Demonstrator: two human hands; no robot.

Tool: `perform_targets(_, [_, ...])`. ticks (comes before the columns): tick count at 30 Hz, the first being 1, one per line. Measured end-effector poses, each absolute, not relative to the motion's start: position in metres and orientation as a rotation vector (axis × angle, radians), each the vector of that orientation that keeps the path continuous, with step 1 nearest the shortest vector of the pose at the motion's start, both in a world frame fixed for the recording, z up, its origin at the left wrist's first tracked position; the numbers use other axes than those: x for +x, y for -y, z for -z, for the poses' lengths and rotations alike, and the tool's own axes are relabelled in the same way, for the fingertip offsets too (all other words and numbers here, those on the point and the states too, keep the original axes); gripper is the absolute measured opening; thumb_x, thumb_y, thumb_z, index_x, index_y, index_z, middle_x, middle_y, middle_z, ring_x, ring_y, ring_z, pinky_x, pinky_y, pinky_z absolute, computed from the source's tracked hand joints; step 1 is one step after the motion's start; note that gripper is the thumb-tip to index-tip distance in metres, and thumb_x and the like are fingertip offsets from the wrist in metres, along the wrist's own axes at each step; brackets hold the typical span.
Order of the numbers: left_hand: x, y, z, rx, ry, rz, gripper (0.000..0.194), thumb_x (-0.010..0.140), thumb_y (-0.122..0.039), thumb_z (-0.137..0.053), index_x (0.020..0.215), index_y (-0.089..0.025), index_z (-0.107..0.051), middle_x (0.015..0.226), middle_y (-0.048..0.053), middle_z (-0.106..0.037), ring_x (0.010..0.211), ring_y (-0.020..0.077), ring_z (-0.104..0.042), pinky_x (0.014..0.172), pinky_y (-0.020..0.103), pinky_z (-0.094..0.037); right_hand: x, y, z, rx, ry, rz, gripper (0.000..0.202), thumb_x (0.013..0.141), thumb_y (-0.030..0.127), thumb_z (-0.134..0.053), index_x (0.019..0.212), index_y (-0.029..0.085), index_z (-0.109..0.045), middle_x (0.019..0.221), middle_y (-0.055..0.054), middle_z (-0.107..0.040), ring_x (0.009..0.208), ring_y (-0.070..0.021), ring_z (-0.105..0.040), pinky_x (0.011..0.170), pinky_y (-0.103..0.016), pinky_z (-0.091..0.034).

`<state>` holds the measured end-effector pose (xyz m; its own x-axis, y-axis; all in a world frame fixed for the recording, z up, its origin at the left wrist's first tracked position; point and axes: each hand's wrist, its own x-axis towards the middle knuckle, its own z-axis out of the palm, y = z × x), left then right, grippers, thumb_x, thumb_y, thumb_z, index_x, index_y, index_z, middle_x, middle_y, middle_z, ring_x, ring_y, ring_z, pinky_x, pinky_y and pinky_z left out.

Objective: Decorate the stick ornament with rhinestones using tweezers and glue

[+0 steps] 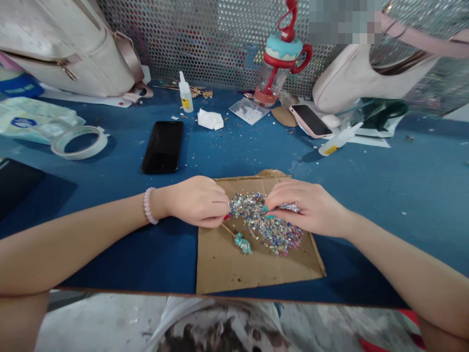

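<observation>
My left hand (203, 201) is closed around a thin stick (227, 228), whose end carries a cluster of turquoise stones (243, 243) just above a sheet of cardboard (223, 274). A red spot shows at the fingertips of this hand. On the cardboard lies a loose pile of small shiny rhinestones (282, 237) in silver, blue and pink. My right hand (308, 205) reaches into the pile from the right, thumb and fingers drawn together at the tips. Turquoise spots show at those fingertips; I cannot tell whether they are nails or stones.
Behind the cardboard lie a black phone (163, 146), a roll of tape (79, 143), a crumpled white paper (210, 119) and a pink-cased phone (311, 121). Two glue bottles (185, 93) and a cup with a red handle (271, 73) are farther back. Bags flank a perforated metal screen (205, 39).
</observation>
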<state>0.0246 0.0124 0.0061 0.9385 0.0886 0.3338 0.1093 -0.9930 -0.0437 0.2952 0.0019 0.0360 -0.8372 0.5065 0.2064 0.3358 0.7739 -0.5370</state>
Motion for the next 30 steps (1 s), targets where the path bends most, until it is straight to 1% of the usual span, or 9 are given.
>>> perform_targets(4, [0.0240, -0.0124, -0.0058, -3.033, 0.146, 0.516, 0.028, 0.091, -0.019, -0.040, 0.066, -0.020, -0.051, 0.059, -0.002, -0.055, 0.053, 0.0122, -0.047, 0.051, 0.029, -0.033, 0.2949, -0.0018, -0.0358, -0.640, 2.627, -0.712, 0.015, 0.093, 0.022, -0.054, 0.084, 0.017, -0.064, 0.080, -0.003, -0.069, 0.078, -0.0151, -0.062, 0.075, -0.031, -0.045])
perform_targets(10, [0.0240, -0.0132, -0.0039, -3.027, 0.150, 0.516, 0.029, 0.091, -0.019, -0.039, 0.065, -0.020, -0.051, 0.059, -0.002, -0.055, 0.053, 0.0128, -0.046, 0.051, 0.029, -0.033, 0.2939, -0.0006, -0.0352, -0.604, 2.619, -0.717, 0.019, 0.095, 0.026, -0.052, 0.083, 0.018, -0.064, 0.080, -0.003, -0.070, 0.078, -0.0148, -0.063, 0.075, -0.030, -0.046])
perform_targets(19, [0.0242, -0.0134, -0.0050, -3.019, 0.147, 0.499, 0.028, 0.092, -0.020, -0.040, 0.065, -0.020, -0.051, 0.059, -0.002, -0.055, 0.053, 0.0114, -0.049, 0.051, 0.028, -0.033, 0.2937, 0.0007, -0.0343, -0.579, 2.609, -0.697, 0.019, 0.095, 0.026, -0.052, 0.084, 0.018, -0.064, 0.079, -0.003, -0.070, 0.078, -0.0150, -0.063, 0.074, -0.029, -0.047])
perform_targets(30, [0.0243, -0.0130, -0.0050, -3.022, 0.147, 0.499, 0.029, 0.092, -0.020, -0.039, 0.066, -0.020, -0.052, 0.059, -0.002, -0.055, 0.053, 0.0118, -0.048, 0.051, 0.029, -0.033, 0.2928, 0.0021, -0.0357, -0.580, 2.607, -0.684, 0.018, 0.094, 0.025, -0.053, 0.083, 0.018, -0.064, 0.078, -0.003, -0.070, 0.076, -0.0150, -0.063, 0.073, -0.029, -0.047])
